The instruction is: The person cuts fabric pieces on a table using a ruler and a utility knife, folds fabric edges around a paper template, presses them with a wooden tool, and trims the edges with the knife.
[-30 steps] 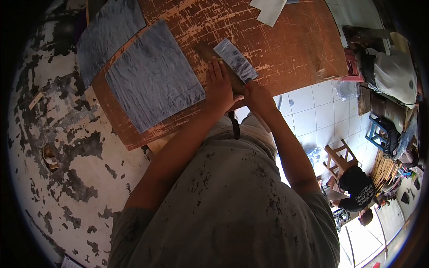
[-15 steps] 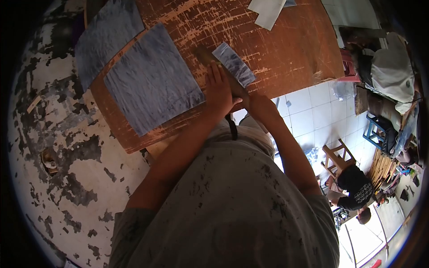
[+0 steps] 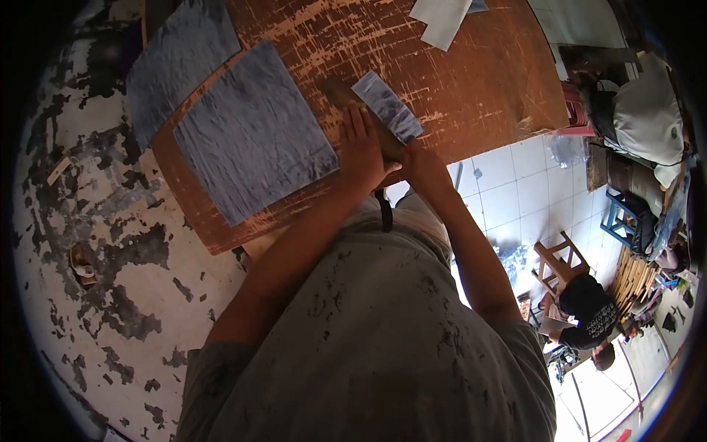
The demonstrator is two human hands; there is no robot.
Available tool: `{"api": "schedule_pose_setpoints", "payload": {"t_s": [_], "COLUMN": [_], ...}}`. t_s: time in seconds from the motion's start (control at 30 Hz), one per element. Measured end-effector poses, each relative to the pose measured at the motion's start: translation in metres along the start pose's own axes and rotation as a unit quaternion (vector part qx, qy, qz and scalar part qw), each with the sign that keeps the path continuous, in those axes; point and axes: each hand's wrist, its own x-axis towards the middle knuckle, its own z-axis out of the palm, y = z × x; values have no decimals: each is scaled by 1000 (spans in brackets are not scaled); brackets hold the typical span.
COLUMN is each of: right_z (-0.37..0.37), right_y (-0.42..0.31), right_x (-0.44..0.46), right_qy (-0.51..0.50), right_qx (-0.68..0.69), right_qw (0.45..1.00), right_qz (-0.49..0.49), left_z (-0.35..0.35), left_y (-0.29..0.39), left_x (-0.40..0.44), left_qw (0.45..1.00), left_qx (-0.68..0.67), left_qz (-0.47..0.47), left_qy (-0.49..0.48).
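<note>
My left hand (image 3: 361,155) lies with its fingers stretched flat on a brownish straight strip (image 3: 337,92), pressing it to the worn brown tabletop (image 3: 471,88). My right hand (image 3: 427,175) is closed at the near end of that strip, by the table's edge. A tiny bit of red shows at its fingertips, but what it holds is too hidden to name. Along the strip's right side lies a small grey streaked piece (image 3: 388,107). Left of my left hand is a large grey streaked sheet (image 3: 254,132), flat on the table.
Another grey sheet (image 3: 184,66) lies at the far left, reaching past the table's edge. Pale pieces (image 3: 442,20) lie at the back. Beyond the right side are a wooden stool (image 3: 560,261), a blue stool (image 3: 617,219) and a seated person in black (image 3: 593,313). A peeling wall (image 3: 110,243) borders the left.
My right hand has shifted slightly up and left along the strip, towards my left hand. My left hand stays pressed in the same place.
</note>
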Motion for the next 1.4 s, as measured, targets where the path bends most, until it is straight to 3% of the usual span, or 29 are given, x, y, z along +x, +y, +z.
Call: {"api": "schedule_pose_setpoints", "payload": {"t_s": [0.53, 0.7, 0.93, 1.0, 1.1, 1.23, 1.3, 1.4], "right_z": [-4, -38, -20, -19, -31, -28, -27, -32], "right_y": [-2, -53, -18, -8, -17, -11, -6, -3], "right_x": [9, 9, 12, 4, -4, -11, -17, -16], "right_qy": [-35, -144, -169, -164, -192, -201, -153, -183], "right_qx": [-8, -174, -211, -163, -220, -192, -179, -198], "right_qw": [999, 974, 962, 973, 956, 960, 971, 963], "right_qz": [6, 10, -26, -16, -14, 18, 40, 34], "left_z": [0, 1, -1, 1, 3, -5, -5, -1], "left_y": [1, 1, 1, -1, 1, 3, 2, 6], "left_x": [0, 4, 3, 1, -1, 1, 4, -5], "left_qw": [1000, 1000, 1000, 1000, 1000, 1000, 1000, 1000], "left_qx": [-15, 3, 9, -3, 8, 3, 5, 12], "left_qz": [-4, -6, -9, -8, -3, -12, -10, -8], "left_qy": [-6, -17, -20, -19, 2, -16, -19, -12]}}
